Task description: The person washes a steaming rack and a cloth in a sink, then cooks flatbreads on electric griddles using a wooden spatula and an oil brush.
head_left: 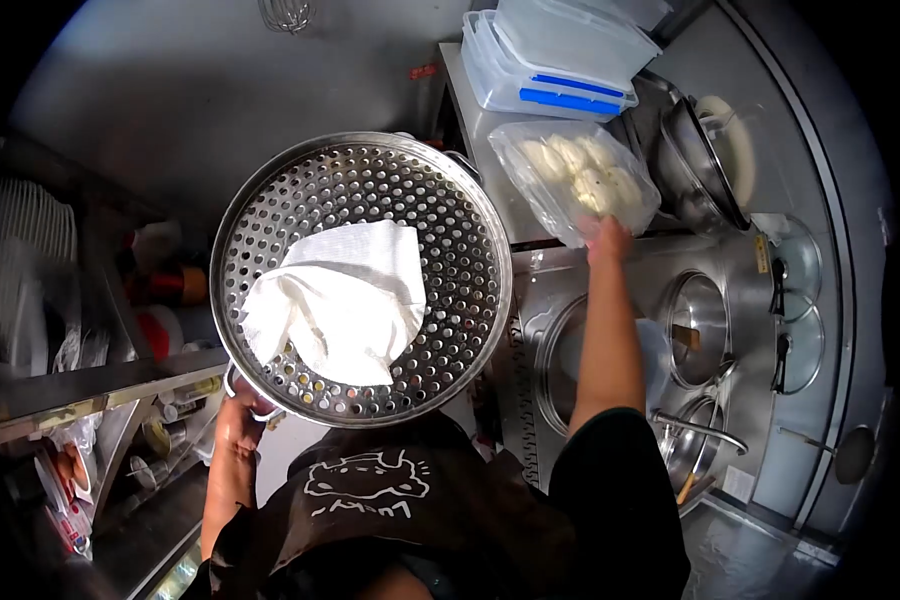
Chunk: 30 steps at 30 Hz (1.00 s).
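Item one: perforated steel steamer pan (455,290), my left hand (238,424) closed at its near-left side handle. Item two: white cloth (345,300), crumpled, on the pan's holes. Item three: clear plastic bag (530,185) of pale, rounded pieces (595,180), at the bench's (475,125) near-left corner, its near end gripped by my right hand (610,242). Item four: blue-clipped plastic containers (560,65), stacked just beyond the bag.

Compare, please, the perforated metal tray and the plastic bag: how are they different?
The perforated metal tray is round and rigid; the plastic bag is see-through and crinkled. The tray carries a white cloth, while the bag contains pale lumps. The tray looks much wider than the bag. Both are held by a hand.
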Motion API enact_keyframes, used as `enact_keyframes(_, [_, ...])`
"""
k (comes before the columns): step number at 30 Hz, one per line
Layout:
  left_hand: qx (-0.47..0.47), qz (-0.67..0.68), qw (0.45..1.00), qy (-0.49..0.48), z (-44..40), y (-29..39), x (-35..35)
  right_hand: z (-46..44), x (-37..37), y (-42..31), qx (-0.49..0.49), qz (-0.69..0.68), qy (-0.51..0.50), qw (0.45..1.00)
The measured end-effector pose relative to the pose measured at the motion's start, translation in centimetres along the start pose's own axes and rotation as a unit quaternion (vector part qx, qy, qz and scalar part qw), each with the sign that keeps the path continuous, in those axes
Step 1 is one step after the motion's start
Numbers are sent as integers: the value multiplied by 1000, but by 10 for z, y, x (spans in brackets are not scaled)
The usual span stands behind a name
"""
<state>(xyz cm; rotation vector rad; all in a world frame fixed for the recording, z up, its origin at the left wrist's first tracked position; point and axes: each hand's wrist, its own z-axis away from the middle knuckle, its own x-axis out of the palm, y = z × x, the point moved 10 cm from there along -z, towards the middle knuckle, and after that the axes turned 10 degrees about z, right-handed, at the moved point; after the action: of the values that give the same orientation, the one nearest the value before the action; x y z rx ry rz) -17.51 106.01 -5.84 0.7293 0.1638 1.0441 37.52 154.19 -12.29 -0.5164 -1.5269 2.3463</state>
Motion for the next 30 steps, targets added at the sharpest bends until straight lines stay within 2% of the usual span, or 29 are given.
enact_keyframes(1, [-14,-17,999,25,2,4,-5,1,-10,4,18,-41,1,999])
enact_keyframes(4, [-27,-10,999,14,-5,12,-18,7,-31,13,-12,-79,-125,989])
enact_keyframes(5, [-22,5,1000,-8,-12,14,-20,23,-41,4,-22,-79,-125,989])
enact_keyframes(8, [-56,-52,997,34,-31,17,-35,57,-86,-14,-13,-55,-87,995])
enact_keyframes(9, [-56,-41,997,35,-26,20,-18,68,-108,-22,2,-40,-61,997])
enact_keyframes(10, [-48,-35,998,32,-15,15,28,67,-143,-38,14,-34,-32,999])
enact_keyframes(13, [-55,-21,998,-23,-25,9,99,103,-171,-94,-57,-49,-79,994])
enact_keyframes(16, [-95,-10,994,-57,-34,-2,163,121,-195,-110,-30,-41,-45,998])
enact_keyframes(19, [-111,-42,978,-171,-96,-44,221,112,-221,-102,-20,-48,-27,998])
enact_keyframes(22, [-106,-73,958,-255,-115,-71,284,140,-221,-112,-60,-58,19,996])
enact_keyframes(26, [-113,-82,965,-221,-127,-91,333,141,-237,-100,-74,-11,44,996])
enact_keyframes(27, [-114,-82,967,-212,-138,-97,344,142,-235,-98,-80,-37,47,995])
enact_keyframes(30, [-116,-93,952,-266,-146,-105,378,159,-219,-86,-86,-84,42,992])
